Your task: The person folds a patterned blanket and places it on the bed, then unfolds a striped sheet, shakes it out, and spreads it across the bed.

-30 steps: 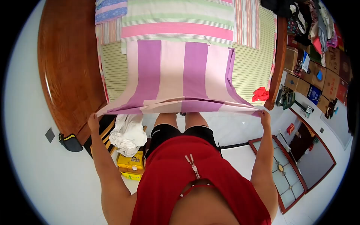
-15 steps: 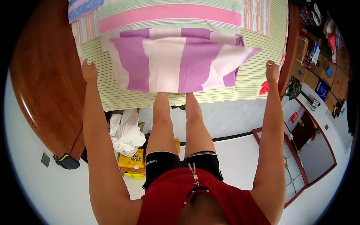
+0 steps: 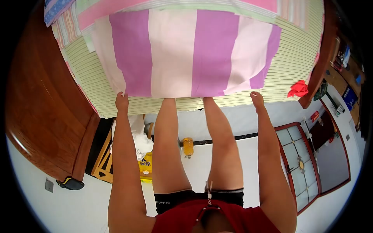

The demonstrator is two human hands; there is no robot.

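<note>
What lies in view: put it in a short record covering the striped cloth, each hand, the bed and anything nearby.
Cloth: purple-and-pale-pink striped cloth, spread on the bed
Left hand: left hand, at the cloth's near left corner; contact unclear
Right hand: right hand, just below the cloth's near edge, toward its right end; contact unclear
Bed surface: green striped mat, with a pink-and-green striped sheet at the far side
On bed, right: crumpled red item
Between legs: yellow container

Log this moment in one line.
left hand: at near-left corner of purple-striped cloth; right hand: by near-right corner; contact: unclear; cloth: spread over green mat
</note>
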